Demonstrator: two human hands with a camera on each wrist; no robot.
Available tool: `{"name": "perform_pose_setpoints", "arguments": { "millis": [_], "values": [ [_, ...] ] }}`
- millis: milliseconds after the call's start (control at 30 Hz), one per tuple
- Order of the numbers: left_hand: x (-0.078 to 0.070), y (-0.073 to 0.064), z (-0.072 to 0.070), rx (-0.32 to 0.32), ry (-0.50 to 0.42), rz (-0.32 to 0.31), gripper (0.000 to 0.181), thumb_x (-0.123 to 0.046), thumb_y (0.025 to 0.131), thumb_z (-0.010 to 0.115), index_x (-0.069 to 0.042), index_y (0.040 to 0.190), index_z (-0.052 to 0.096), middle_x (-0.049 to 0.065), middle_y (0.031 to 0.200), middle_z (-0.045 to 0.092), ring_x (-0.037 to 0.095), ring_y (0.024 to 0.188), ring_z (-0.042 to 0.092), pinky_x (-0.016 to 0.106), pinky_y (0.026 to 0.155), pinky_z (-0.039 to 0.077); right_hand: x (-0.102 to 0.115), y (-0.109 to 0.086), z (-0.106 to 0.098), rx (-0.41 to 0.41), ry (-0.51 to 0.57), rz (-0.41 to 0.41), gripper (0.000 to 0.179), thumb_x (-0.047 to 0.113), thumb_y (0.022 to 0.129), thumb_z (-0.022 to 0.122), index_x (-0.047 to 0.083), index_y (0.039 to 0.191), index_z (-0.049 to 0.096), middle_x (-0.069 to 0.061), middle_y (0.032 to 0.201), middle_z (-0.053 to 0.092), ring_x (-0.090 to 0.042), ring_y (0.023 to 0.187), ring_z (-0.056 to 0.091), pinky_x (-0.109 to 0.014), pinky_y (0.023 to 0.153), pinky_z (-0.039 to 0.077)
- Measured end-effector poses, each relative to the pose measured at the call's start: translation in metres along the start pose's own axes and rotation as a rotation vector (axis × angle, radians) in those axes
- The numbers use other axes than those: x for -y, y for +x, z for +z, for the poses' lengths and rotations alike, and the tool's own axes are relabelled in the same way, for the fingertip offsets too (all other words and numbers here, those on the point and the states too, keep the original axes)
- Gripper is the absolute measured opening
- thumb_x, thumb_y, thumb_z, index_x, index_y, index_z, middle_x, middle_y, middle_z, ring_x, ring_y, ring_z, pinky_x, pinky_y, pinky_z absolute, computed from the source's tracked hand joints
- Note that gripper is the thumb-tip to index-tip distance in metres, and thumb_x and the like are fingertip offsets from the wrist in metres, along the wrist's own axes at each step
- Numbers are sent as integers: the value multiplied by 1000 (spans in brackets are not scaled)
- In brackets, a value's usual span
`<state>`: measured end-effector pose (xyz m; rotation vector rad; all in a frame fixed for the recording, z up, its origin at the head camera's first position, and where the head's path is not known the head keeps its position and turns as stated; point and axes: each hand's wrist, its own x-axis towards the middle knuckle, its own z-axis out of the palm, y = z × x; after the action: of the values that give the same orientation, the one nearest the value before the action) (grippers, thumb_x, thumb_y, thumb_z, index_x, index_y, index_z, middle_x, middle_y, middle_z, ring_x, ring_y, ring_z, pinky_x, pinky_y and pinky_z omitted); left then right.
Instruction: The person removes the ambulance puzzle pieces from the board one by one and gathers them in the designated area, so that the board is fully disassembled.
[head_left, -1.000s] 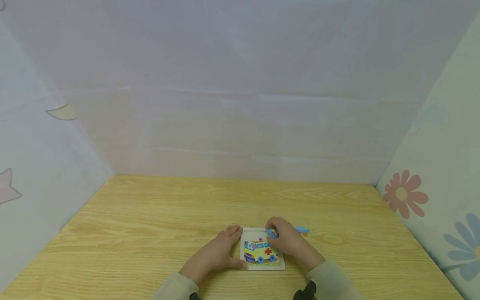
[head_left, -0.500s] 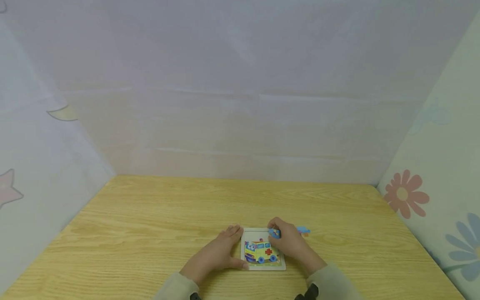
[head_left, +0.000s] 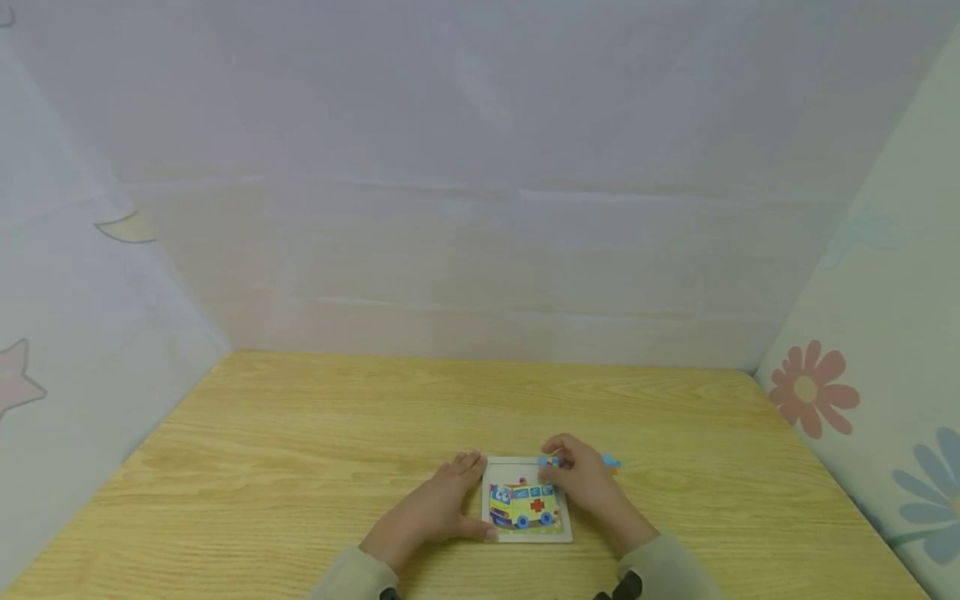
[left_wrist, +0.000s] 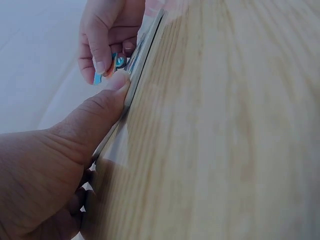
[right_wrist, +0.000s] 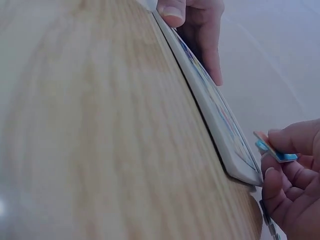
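A square puzzle board (head_left: 528,537) with a pale rim lies on the table, its lower part filled with a yellow ambulance picture (head_left: 525,503). The upper part shows bare backing. My left hand (head_left: 442,500) rests along the board's left side, fingers extended near the top corner and thumb on the lower rim. Over the top right corner, my right hand (head_left: 588,479) pinches a small blue puzzle piece (right_wrist: 280,155) between thumb and fingers. In the right wrist view the piece is tilted, just off the board's corner. Fingers hide part of it in the head view.
Another blue puzzle piece (head_left: 611,461) lies on the wooden table (head_left: 337,417) just beyond my right hand, partly hidden by it. Pale fabric walls stand around the table at the back (head_left: 480,275) and both sides, with printed flowers (head_left: 813,388) on the right.
My right hand has shifted slightly right, and its fingers have spread a little around the blue puzzle piece, which has turned in the grip. The left hand and board have stayed put.
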<state>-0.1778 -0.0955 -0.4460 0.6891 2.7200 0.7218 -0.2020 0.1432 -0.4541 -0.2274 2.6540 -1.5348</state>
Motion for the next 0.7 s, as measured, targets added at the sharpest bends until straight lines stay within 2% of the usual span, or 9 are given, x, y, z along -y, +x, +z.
{"name": "perform_pose_setpoints", "arguments": {
  "millis": [167, 333, 700],
  "values": [
    [-2, -1, -1, 5, -13, -8, 104, -59, 66, 71, -4, 144, 30, 14, 152, 23, 35, 140, 17, 52, 112, 22, 0, 0, -2, -42, 162, 113, 17, 5, 84, 65, 4, 100, 60, -3, 70, 52, -14, 64, 48, -20, 53, 44],
    [-2, -2, -1, 6, -4, -4, 104, -58, 66, 71, -3, 144, 30, 13, 152, 23, 35, 140, 17, 51, 112, 21, 2, -1, -5, -99, 293, 166, 18, 2, 84, 61, 0, 103, 61, -6, 75, 59, -15, 64, 53, -21, 53, 46],
    [-1, -1, -1, 3, 14, 7, 103, -58, 67, 71, -2, 144, 30, 14, 152, 23, 34, 140, 18, 50, 113, 20, 3, -4, -13, -175, 353, 203, 24, 5, 85, 62, -1, 109, 61, -6, 81, 60, -15, 71, 56, -22, 59, 49]
  ]
}}
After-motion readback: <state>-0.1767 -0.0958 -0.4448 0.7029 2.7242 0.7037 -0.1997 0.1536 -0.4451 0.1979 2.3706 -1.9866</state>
